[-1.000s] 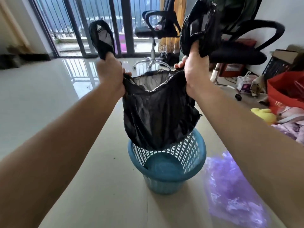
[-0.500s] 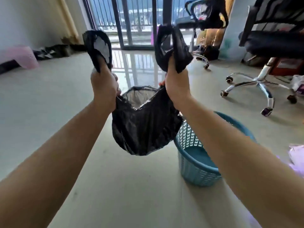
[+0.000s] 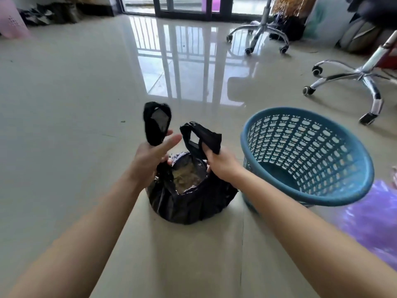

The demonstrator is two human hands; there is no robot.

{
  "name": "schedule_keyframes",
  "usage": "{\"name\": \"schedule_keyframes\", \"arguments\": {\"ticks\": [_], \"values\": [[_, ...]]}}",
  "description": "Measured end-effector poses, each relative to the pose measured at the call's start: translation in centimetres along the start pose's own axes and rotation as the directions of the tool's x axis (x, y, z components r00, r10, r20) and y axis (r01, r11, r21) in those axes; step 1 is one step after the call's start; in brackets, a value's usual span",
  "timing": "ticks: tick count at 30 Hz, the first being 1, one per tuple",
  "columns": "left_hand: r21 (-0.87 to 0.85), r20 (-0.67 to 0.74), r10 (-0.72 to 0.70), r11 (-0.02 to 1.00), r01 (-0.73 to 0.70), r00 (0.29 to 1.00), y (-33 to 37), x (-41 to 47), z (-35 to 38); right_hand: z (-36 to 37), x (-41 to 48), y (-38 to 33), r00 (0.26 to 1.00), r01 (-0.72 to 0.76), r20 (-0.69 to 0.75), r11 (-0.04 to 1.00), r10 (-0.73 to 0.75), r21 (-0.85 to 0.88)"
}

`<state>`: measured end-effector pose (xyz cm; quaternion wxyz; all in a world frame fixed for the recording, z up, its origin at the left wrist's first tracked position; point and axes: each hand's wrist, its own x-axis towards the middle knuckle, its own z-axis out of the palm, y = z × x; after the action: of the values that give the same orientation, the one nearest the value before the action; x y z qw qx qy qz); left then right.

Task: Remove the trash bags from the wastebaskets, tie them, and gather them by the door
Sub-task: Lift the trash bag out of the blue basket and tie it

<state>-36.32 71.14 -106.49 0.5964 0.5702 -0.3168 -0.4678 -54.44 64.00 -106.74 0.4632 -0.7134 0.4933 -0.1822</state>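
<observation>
1. The black trash bag [image 3: 193,203] now sits on the floor [image 3: 64,125]. Half a second ago it hung in the air from my raised arms, and a second ago it hung right above the basket.
2. It rests just left of the blue wastebasket [image 3: 300,147], close beside it; I cannot tell whether the two touch. The wastebasket has no liner in it.
3. My hands have come down low, close over the bag's mouth.
4. My left hand [image 3: 154,153] holds the left handle loop [image 3: 156,123], which stands up above it. The thumb and forefinger are stretched forward now, where before the fist was tight; the lower fingers curl at the bag's rim.
5. My right hand [image 3: 221,162] is clenched round the right handle loop [image 3: 202,136], as before.
6. The two loops are apart and untied, and the mouth gapes between them, showing yellowish-brown rubbish inside.
7. A purple plastic bag [image 3: 373,222] lies on the floor to the right of the wastebasket.
8. A chrome chair base [image 3: 363,76] stands beyond the wastebasket, and the glass door [image 3: 182,5] is at the far end of the room.
</observation>
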Motion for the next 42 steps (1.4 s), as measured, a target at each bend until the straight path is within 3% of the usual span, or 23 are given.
{"name": "schedule_keyframes", "arguments": {"ticks": [2,4,8,11,15,18,20,25,30,34,39,42], "values": [[0.187,-0.069,0.026,0.982,-0.013,0.997,0.3,-0.1,1.3,0.6,0.2,-0.1,0.997,0.064,0.052,0.998,-0.064,-0.005],[0.219,-0.225,0.057,0.976,-0.007,0.973,0.7,0.2,2.1,1.2,0.2,0.3,0.985,0.146,0.095,0.989,-0.144,-0.014],[-0.188,-0.414,-0.057,0.982,-0.024,0.909,2.0,1.5,1.3,1.5,-0.2,3.3,0.953,0.293,0.145,0.932,-0.266,-0.215],[-0.163,-0.383,-0.044,0.986,-0.021,0.923,1.9,1.3,-0.2,0.8,-0.3,4.9,0.971,0.231,0.116,0.943,-0.209,-0.241],[-0.220,-0.196,0.015,0.974,-0.059,0.980,1.7,0.8,-1.9,-0.4,-0.8,4.4,0.983,0.173,-0.056,0.983,-0.176,-0.065],[-0.401,-0.162,0.007,0.913,-0.073,0.987,2.4,1.1,-2.8,-0.7,-1.0,3.6,0.979,0.147,-0.148,0.989,-0.143,0.014],[-0.482,-0.180,-0.006,0.872,-0.083,0.984,2.2,1.5,-3.2,-0.7,-0.9,3.3,0.978,0.111,-0.192,0.981,-0.080,0.159],[-0.288,-0.248,0.014,0.954,-0.087,0.969,0.9,1.5,-2.7,-0.8,-1.5,2.8,0.994,0.058,-0.108,0.916,-0.016,0.398],[-0.440,-0.190,-0.033,0.897,-0.055,0.981,1.7,0.7,-1.8,-1.2,-1.0,2.1,0.994,-0.019,-0.061,0.721,0.086,0.693],[-0.234,0.063,-0.127,0.962,0.139,0.990,1.7,0.4,-0.8,-0.7,-0.6,2.1,0.981,0.187,-0.123,0.919,-0.152,0.348],[-0.069,0.385,-0.270,0.945,0.319,0.883,0.6,-0.8,-0.3,0.1,-0.3,2.2,0.956,0.292,-0.063,0.924,-0.285,0.248],[-0.058,0.468,-0.254,0.947,0.316,0.846,0.2,-1.3,0.0,0.5,0.0,2.2,0.944,0.312,0.126,0.949,-0.306,-0.033]]}}
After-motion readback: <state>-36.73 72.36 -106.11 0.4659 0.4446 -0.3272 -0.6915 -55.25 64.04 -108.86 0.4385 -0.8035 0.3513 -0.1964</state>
